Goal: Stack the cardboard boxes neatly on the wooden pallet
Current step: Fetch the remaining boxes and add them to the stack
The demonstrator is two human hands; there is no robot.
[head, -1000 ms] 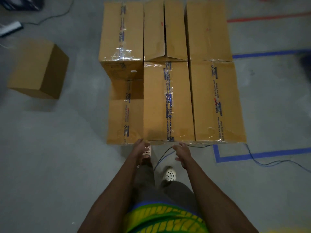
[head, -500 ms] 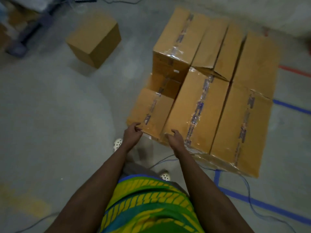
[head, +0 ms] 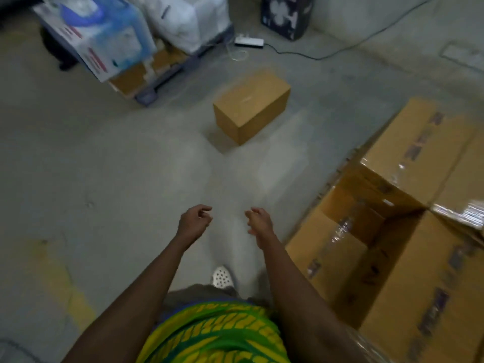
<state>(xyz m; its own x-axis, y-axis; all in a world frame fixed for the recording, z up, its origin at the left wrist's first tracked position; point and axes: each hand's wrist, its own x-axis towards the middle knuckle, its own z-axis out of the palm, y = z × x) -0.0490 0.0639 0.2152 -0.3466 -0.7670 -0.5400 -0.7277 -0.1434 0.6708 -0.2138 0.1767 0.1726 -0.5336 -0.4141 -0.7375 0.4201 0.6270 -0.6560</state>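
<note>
A lone cardboard box [head: 251, 106] sits on the grey concrete floor ahead of me, plain brown and closed. The stack of taped cardboard boxes [head: 408, 231] fills the right side; one low box [head: 324, 247] at its near left corner sits a layer below the others. The pallet under them is hidden. My left hand [head: 195, 222] and my right hand [head: 258, 221] hang in front of me over bare floor, fingers loosely curled, holding nothing and touching no box.
Far left stands another pallet [head: 157, 82] loaded with a tilted blue-and-white carton [head: 99, 35] and white sacks [head: 188, 17]. A power strip [head: 248, 42] and black cable [head: 327, 55] lie on the floor beyond the lone box, beside a dark fan carton [head: 286, 14].
My hands have left the near edge of the stacked boxes and now hang free. My view has swung left, putting the stack at the right and the lone box ahead.
</note>
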